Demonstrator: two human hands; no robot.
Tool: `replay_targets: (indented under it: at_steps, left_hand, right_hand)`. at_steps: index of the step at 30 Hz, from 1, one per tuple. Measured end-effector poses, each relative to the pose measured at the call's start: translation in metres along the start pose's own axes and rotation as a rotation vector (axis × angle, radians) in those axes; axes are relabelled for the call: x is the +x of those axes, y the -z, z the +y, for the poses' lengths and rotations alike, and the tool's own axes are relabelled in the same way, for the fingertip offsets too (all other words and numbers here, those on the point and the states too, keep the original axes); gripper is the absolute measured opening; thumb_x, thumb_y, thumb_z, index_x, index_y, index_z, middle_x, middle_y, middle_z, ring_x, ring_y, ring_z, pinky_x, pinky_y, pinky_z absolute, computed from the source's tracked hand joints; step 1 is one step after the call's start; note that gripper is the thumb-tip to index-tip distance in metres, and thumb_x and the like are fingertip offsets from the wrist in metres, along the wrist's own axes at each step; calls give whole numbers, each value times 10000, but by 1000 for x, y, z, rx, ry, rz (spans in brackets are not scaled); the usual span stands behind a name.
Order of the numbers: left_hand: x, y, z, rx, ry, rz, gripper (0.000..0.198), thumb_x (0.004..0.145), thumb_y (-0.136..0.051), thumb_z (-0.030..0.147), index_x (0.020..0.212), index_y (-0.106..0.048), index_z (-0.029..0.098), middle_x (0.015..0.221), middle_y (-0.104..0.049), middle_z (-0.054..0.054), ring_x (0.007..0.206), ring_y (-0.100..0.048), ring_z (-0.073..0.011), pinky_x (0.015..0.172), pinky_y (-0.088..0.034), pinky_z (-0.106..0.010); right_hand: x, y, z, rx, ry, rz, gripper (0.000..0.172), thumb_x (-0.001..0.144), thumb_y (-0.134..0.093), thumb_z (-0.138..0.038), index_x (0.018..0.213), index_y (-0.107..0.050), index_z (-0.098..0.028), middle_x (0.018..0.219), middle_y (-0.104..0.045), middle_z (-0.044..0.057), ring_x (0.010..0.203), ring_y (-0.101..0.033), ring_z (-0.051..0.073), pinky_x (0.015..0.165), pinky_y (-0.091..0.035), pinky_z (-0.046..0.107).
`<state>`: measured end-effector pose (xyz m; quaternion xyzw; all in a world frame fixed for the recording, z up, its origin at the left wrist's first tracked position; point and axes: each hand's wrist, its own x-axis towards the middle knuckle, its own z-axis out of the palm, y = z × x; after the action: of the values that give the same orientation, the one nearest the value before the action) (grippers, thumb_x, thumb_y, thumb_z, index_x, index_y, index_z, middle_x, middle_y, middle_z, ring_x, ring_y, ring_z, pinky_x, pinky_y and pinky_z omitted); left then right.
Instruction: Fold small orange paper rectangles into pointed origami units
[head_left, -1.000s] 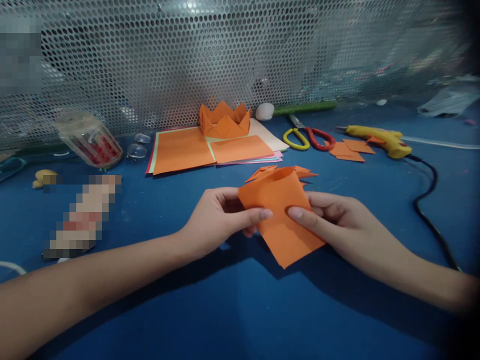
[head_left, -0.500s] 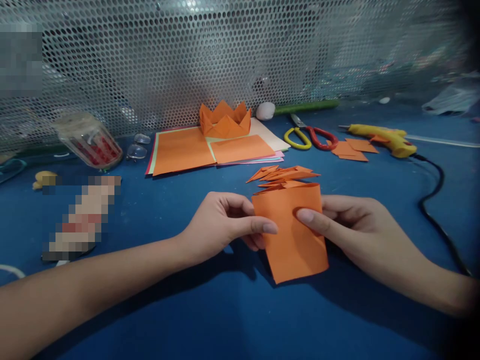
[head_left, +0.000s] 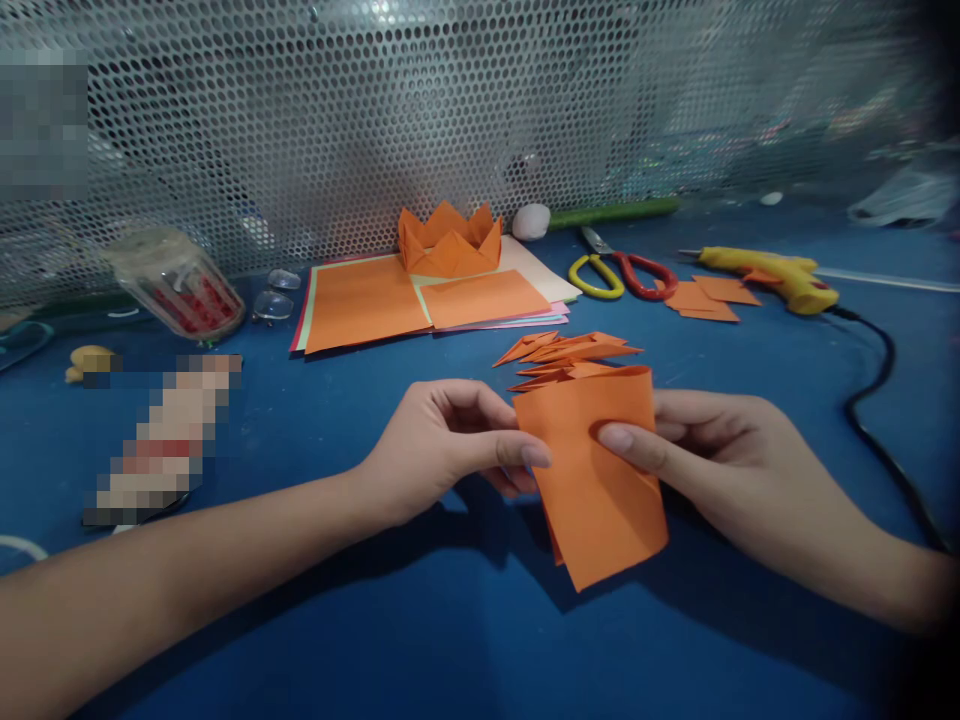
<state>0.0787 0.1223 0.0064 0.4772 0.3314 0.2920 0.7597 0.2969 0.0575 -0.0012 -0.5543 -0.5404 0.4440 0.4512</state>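
A sheet of orange paper, doubled over with its layers slightly apart, is held up above the blue table. My left hand pinches its left edge, thumb in front and the other fingers behind. On the right side, my right hand grips the same paper with its thumb pressed on the front face; its other fingers are mostly hidden. Just beyond the paper lies a pile of pointed folded orange paper pieces, partly covered by the sheet's top edge.
Farther back, an orange paper crown stands on coloured sheets. Scissors, small orange squares and a yellow glue gun with a black cord lie right. A jar stands left, before a perforated metal panel.
The orange paper has shifted slightly right and tilted, its lower corner coming nearer. A second layer now shows behind its lower left edge. Both hands keep their hold.
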Motion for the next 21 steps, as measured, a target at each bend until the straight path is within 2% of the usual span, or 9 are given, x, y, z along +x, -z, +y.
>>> replay_targets:
  at_steps: [3,6,8,12,16,19,21]
  left_hand:
    - [0,1,-1,6,11,-6,632,451,-1223,335,587,-619,206,542,-735,17,469,-684,-100,512,-595,-164]
    - [-1,2,-1,23,36,-14,636,447,-1226,304,587,-614,199,549,-740,12,475,-695,-98,508,-576,-153]
    - [-1,1,-1,33,55,-27,637,439,-1228,296,579,-616,191,555,-742,8,469,-693,-94,505,-568,-151]
    - [-2,0,-1,43,72,-44,635,437,-1228,305,567,-618,188,545,-736,20,456,-684,-85,484,-553,-138]
    - [-1,2,-1,46,85,-57,628,425,-1231,298,566,-628,187,543,-743,23,449,-686,-85,469,-560,-132]
    - [0,3,-2,48,90,-68,612,426,-1232,286,569,-646,183,547,-754,12,459,-702,-92,464,-567,-126]
    - [0,3,-2,45,92,-73,601,429,-1232,282,570,-656,181,549,-758,9,463,-706,-91,467,-572,-124]
  right_hand:
    - [0,1,0,-8,11,34,581,615,-1022,-830,715,-887,-273,611,-734,63,661,-765,282,577,-687,352]
    - [0,2,2,-22,22,118,619,593,-1022,-850,713,-873,-261,558,-632,16,512,-569,169,445,-534,267]
    - [0,2,4,-30,24,191,687,595,-985,-918,719,-863,-253,547,-593,5,497,-471,135,415,-444,242]
    - [-1,3,6,-40,20,272,731,588,-972,-949,704,-814,-245,548,-604,17,533,-496,151,433,-417,241]
    - [-3,2,8,-25,7,251,759,589,-948,-975,717,-774,-247,516,-585,7,466,-480,141,401,-391,235]
    - [-2,0,8,0,10,224,762,605,-935,-981,732,-739,-256,553,-634,12,471,-543,158,402,-428,240]
    - [0,-1,7,19,20,206,755,625,-948,-958,706,-683,-256,556,-628,2,470,-537,145,404,-415,226]
